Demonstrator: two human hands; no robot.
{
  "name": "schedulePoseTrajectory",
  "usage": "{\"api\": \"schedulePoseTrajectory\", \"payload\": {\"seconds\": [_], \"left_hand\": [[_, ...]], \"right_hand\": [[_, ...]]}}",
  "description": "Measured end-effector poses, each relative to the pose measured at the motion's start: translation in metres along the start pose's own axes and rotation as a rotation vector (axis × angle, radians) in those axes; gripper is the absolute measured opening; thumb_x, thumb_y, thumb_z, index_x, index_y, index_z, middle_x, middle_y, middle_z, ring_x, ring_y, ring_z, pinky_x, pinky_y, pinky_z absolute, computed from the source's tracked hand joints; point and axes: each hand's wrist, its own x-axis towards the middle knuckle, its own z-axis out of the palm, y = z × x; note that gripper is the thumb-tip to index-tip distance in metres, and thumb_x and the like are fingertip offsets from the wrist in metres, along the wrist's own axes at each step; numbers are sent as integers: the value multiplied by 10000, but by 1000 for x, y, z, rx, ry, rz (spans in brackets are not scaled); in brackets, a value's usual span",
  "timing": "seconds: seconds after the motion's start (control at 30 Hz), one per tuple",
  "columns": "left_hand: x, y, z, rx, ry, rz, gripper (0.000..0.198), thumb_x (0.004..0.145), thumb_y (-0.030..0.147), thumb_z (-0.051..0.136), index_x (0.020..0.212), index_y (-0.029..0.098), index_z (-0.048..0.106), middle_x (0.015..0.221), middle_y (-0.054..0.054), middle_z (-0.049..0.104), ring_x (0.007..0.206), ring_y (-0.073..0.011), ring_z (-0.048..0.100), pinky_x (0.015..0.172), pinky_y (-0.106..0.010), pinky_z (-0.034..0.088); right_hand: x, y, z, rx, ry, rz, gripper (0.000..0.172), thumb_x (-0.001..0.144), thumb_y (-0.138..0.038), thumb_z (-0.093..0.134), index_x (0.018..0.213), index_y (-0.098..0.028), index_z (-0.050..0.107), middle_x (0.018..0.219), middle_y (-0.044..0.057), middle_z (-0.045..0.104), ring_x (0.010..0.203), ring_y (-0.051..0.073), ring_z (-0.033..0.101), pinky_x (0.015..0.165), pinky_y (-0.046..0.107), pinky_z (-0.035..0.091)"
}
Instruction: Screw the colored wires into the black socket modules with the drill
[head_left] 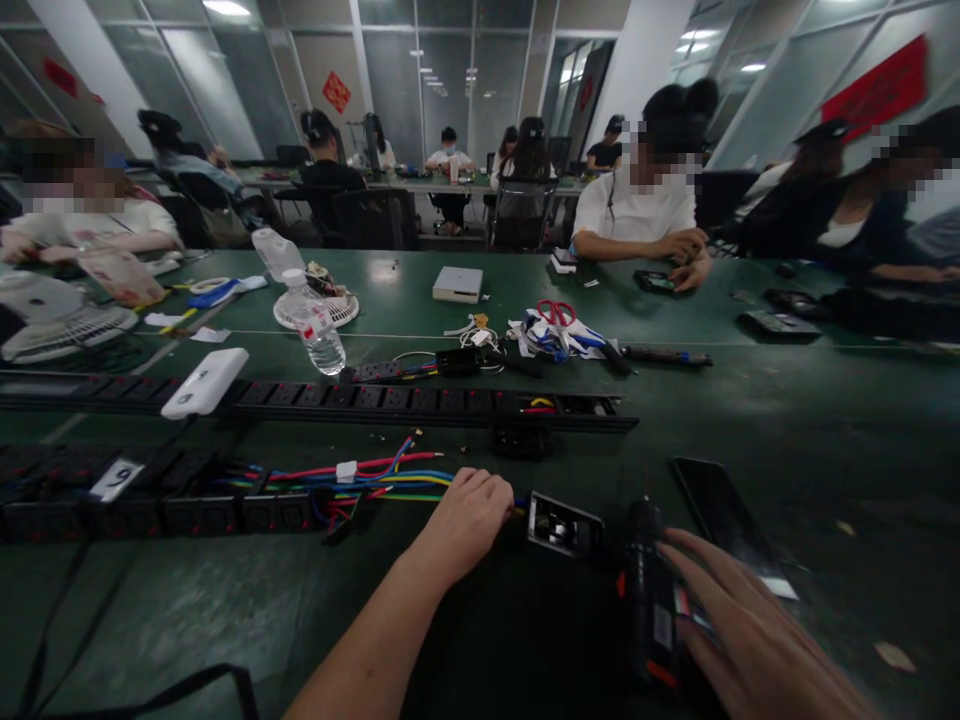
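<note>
My left hand (pixel 476 515) is closed around coloured wires (pixel 420 480), which run from the black socket strip (pixel 202 505) on the left. Just right of its fingers lies a small black module (pixel 564 525) with a silver-edged open face. A wire end shows between that hand and the module. My right hand (pixel 739 600), slightly blurred, has its fingers stretched out beside a black and orange electric screwdriver (pixel 651 600). Whether the fingertips touch the tool I cannot tell. The screwdriver's thin bit points away from me. Behind it is a dark phone (pixel 724 510).
A long black socket rail (pixel 390 397) crosses the table, a white box (pixel 205 383) on it. Beyond stand a water bottle (pixel 319 330), red-handled scissors (pixel 556 313) on gloves, and a pen-like tool (pixel 667 356). A black strap (pixel 202 685) lies front left. Several people sit opposite.
</note>
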Motion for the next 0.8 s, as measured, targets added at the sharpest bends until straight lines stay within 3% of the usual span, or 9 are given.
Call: {"api": "schedulePoseTrajectory", "payload": {"seconds": [0.03, 0.1, 0.17, 0.23, 0.33, 0.53, 0.8], "left_hand": [[0, 0, 0, -4, -1, -1, 59, 968, 152, 480, 947, 195, 514, 948, -37, 623, 885, -210, 547, 851, -369, 391], [-1, -1, 2, -26, 5, -6, 64, 969, 148, 477, 946, 196, 513, 948, -33, 627, 883, -205, 550, 843, -366, 378], [-1, -2, 3, -53, 16, -14, 79, 963, 130, 477, 948, 196, 515, 952, -28, 632, 885, -199, 553, 832, -359, 368], [-2, -3, 3, -79, 22, -17, 84, 955, 120, 489, 938, 197, 517, 948, -22, 638, 881, -192, 555, 824, -353, 360], [-2, -5, 3, -129, 35, -20, 81, 946, 126, 519, 914, 199, 519, 943, -10, 645, 879, -183, 564, 815, -345, 352], [-2, -5, -3, -276, 79, -19, 120, 943, 119, 547, 864, 206, 523, 925, 18, 657, 874, -159, 576, 820, -327, 340], [-1, -5, 1, -452, 192, -111, 142, 908, 93, 586, 834, 204, 536, 978, 15, 666, 900, -162, 571, 862, -327, 370]], "right_hand": [[12, -15, -3, -7, -2, -35, 488, 898, -338, 397, 1368, -228, 470, 1442, 95, 459, 1280, 302, 491, 1008, 556, 505], [39, -45, -2, 26, -56, -51, 722, 836, -381, 569, 1479, -169, 317, 1541, 106, 301, 1399, 313, 317, 1119, 567, 384], [64, -68, 9, 107, -202, -60, 926, 754, -415, 730, 1501, -93, 286, 1546, 155, 288, 1419, 339, 259, 1162, 562, 307], [83, -78, 22, 152, -249, -85, 807, 754, -350, 748, 1436, -87, 404, 1429, 165, 464, 1322, 313, 415, 1138, 502, 355], [95, -71, 34, 215, -252, -98, 597, 797, -273, 699, 1337, -124, 495, 1304, 129, 575, 1197, 265, 534, 1078, 437, 410], [93, -52, 20, 346, -262, -68, 501, 770, -276, 719, 1217, -198, 506, 1112, 65, 636, 1027, 245, 602, 916, 397, 453], [91, -47, 18, 528, -242, -15, 380, 830, -259, 659, 1126, -244, 421, 1059, -11, 626, 954, 163, 607, 850, 291, 461]]}}
